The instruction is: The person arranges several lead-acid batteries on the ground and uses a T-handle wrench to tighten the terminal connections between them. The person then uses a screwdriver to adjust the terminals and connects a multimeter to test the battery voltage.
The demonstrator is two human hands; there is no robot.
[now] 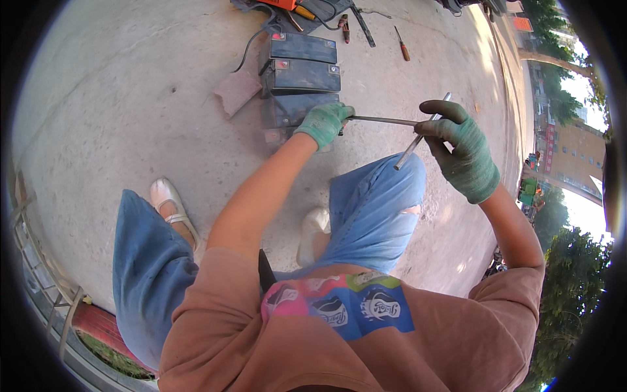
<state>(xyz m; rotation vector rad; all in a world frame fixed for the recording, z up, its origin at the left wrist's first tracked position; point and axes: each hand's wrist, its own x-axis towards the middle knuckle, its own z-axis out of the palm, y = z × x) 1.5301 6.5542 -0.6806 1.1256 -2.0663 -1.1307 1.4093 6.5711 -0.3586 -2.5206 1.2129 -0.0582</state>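
Observation:
My left hand [325, 122], in a green work glove, is closed around one end of a thin metal rod [384, 119] beside several dark rectangular batteries [306, 76] on the concrete. The batteries stand in a row, with terminals at their corners. My right hand [463, 147], gloved the same way, pinches the rod's other end with thumb and fingertips, where a thicker silvery metal bar [422, 132] crosses it. Whether the rod and bar are joined cannot be told. What the left fingers cover at their end is hidden.
A reddish stone slab piece [237, 92] lies left of the batteries. Beyond them are an orange case [279, 4], a yellow-handled tool [304, 12], red-and-black pliers [346, 29], a dark metal strip [362, 25] and a screwdriver [404, 52]. A black cable bends near the slab.

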